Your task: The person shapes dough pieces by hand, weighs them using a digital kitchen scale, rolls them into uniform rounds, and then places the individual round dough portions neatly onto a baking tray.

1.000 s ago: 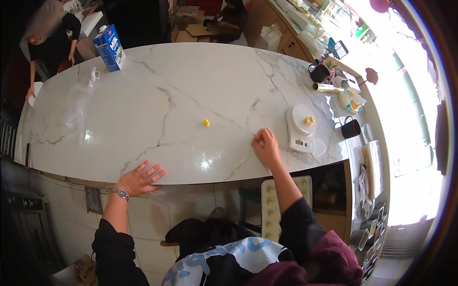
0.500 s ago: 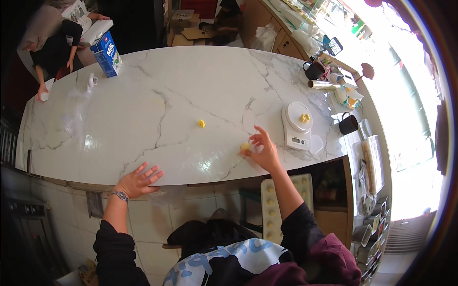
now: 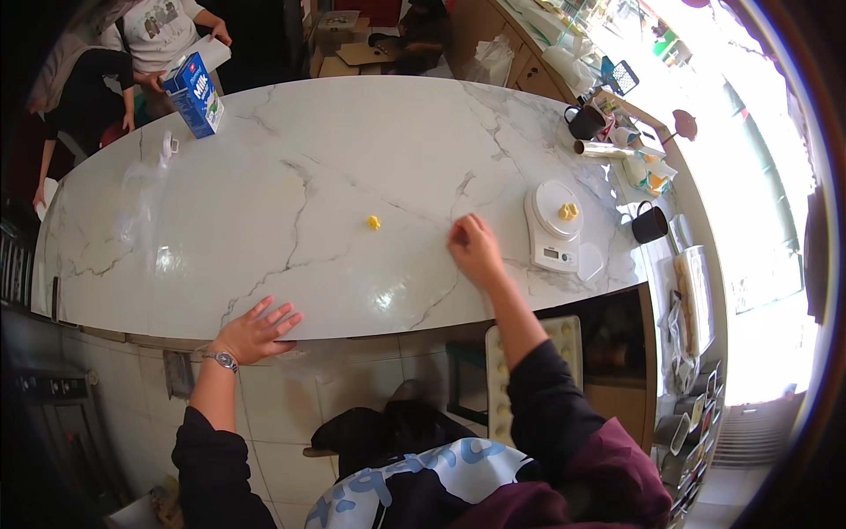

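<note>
My right hand (image 3: 474, 247) is curled down on the marble table, its fingers bent inward. The pale yellow dough ball seen beside it before is now hidden, apparently within these fingers. My left hand (image 3: 256, 335) rests on the near table edge with fingers spread, holding nothing; a watch is on its wrist. A small yellow lump (image 3: 374, 223) lies mid-table, to the left of my right hand. To the right of that hand stands a white kitchen scale (image 3: 553, 225) with pale yellow dough pieces (image 3: 567, 212) on its round plate.
Below the table edge, a tray (image 3: 571, 339) of several pale dough balls sits partly behind my right arm. A blue milk carton (image 3: 196, 97) and clear plastic (image 3: 141, 203) are at the left. Dark mugs (image 3: 649, 224) stand at the right. Two people are at the far left.
My right hand has moved up and slightly left, closing from spread fingers to a curl over the dough ball. My left hand stays put. A person at the far left has moved a white object.
</note>
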Tool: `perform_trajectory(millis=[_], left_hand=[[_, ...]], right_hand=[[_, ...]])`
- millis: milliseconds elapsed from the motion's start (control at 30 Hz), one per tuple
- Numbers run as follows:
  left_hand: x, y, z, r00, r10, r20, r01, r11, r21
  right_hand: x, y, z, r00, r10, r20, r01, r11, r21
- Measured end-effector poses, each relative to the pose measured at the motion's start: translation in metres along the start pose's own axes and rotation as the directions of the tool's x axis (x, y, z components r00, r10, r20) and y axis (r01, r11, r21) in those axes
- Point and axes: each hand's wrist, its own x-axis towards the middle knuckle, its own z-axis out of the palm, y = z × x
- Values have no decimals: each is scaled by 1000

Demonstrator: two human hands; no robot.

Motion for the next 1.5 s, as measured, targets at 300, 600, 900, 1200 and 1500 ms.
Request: perform_trajectory(millis=[300,600,900,1200,1500], left_hand=[[-17,5,-1,999,-19,40,19,1000,-6],[-14,-5,9,999,32,30,-29,997,-75],[-68,-36,33,868,-174,465,223,974,-51],[-68,-59,17,765,-268,586,341,940,-15],[-107,-75,30,749,-293,594,343,939,31]], right_hand=[[-65,-36,0,987,71,-143,-54,992,118],[-185,-35,-21,890,320,324,-430,357,829],[-558,122,7,-86,995,42,-311,-67,948],[-586,213,-44,-341,728,-595,-787,126,604],[-572,199,-43,-162,700,-696,-881,216,422]])
